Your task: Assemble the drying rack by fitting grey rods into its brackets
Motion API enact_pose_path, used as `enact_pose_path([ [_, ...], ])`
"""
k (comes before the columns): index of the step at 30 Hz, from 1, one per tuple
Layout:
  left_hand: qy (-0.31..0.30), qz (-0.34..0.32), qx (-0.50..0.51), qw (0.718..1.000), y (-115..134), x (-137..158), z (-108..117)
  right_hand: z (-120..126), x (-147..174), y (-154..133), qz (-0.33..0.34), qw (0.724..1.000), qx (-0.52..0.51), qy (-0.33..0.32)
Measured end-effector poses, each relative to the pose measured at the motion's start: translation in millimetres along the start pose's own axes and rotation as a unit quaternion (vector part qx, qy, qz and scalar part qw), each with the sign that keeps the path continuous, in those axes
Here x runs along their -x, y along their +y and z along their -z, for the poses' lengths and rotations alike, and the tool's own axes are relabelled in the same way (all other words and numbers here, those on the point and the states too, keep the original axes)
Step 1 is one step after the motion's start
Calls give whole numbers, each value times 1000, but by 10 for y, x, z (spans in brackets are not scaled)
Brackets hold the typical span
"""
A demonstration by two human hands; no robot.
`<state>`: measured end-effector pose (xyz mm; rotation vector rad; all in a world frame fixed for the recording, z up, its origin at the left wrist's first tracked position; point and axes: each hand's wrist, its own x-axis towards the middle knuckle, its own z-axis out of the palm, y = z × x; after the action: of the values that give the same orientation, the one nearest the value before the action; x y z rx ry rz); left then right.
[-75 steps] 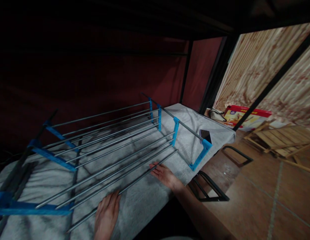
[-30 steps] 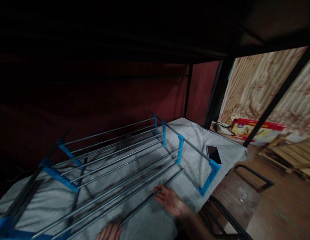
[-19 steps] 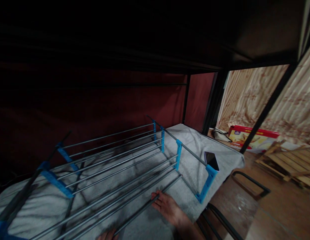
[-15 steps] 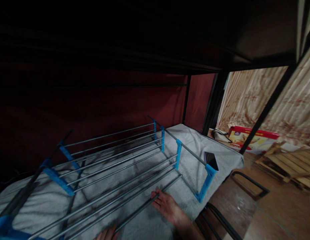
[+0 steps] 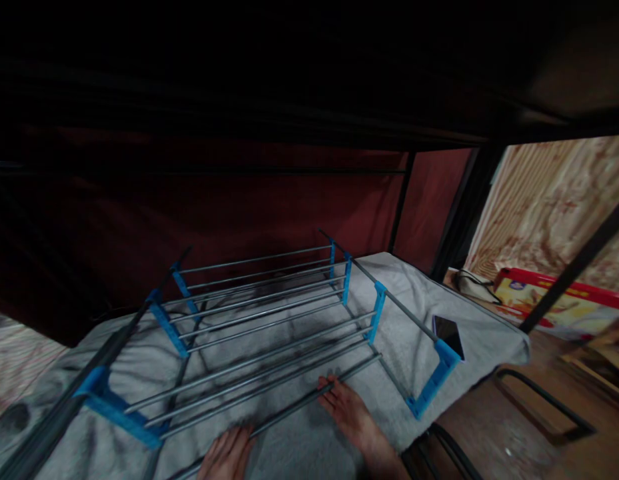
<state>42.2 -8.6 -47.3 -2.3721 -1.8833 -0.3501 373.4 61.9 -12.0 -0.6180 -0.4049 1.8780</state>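
A rack (image 5: 269, 325) of grey metal rods with blue plastic brackets (image 5: 376, 312) lies on a grey blanket. Along its near side runs a grey metal rod (image 5: 294, 405), its far end meeting the frame at the right. My left hand (image 5: 226, 455) is closed over the near part of this rod, fingers together and partly cut off by the lower edge. Farther along the same rod, my right hand (image 5: 345, 410) holds it loosely between thumb and fingers. The front right bracket (image 5: 434, 380) stands to the right of my right hand.
The blanket (image 5: 389, 270) covers a bed with dark posts and a low dark deck overhead. A phone (image 5: 448, 335) lies right of the rack. Black metal tubing (image 5: 544, 400) stands beyond the bed edge. A red and yellow box (image 5: 559, 300) sits on the floor.
The view has turned left, so the rack and bed sit farther right in the picture. More of my left hand shows. Both hands stay on the metal rod.
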Motion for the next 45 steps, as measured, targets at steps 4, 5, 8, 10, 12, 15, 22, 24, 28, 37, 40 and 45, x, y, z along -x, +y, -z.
enact_pose_path([
  [4, 5, 13, 0, 1000, -4, 11, 0, 23, -8, 9, 1, 1000, 20, 5],
  [5, 7, 18, 2, 1000, 9, 9, 19, 25, -6, 11, 0, 1000, 20, 6],
  [8, 9, 21, 16, 1000, 68, -3, 100, 27, -3, 20, -1, 1000, 8, 8],
  [10, 12, 21, 24, 999, 100, -10, 139, 28, -4, 26, 2, 1000, 3, 7],
  [12, 19, 18, 30, 999, 112, -11, 148, 30, -10, 29, 4, 1000, 7, 7],
  [15, 35, 15, 20, 999, 100, -2, 123, 33, -24, 26, 1, 1000, 13, 10],
  [22, 44, 3, -22, 999, 135, 13, 124, 35, -23, 13, -8, 1000, 16, 18],
  [24, 54, 2, -17, 998, 161, 14, 143, 38, -19, 13, -7, 1000, 19, 18],
  [28, 73, 9, -5, 997, 182, 26, 164, 43, -24, 16, -7, 999, 28, 27],
  [37, 45, 43, -2, 998, 323, 3, 306, 107, -49, 40, -15, 998, 49, 38],
  [40, 51, 58, 25, 997, 413, -6, 391, 133, -56, 37, -25, 997, 62, 47],
  [45, 42, 71, 57, 995, 519, -7, 509, 169, -62, 37, -33, 995, 77, 61],
])
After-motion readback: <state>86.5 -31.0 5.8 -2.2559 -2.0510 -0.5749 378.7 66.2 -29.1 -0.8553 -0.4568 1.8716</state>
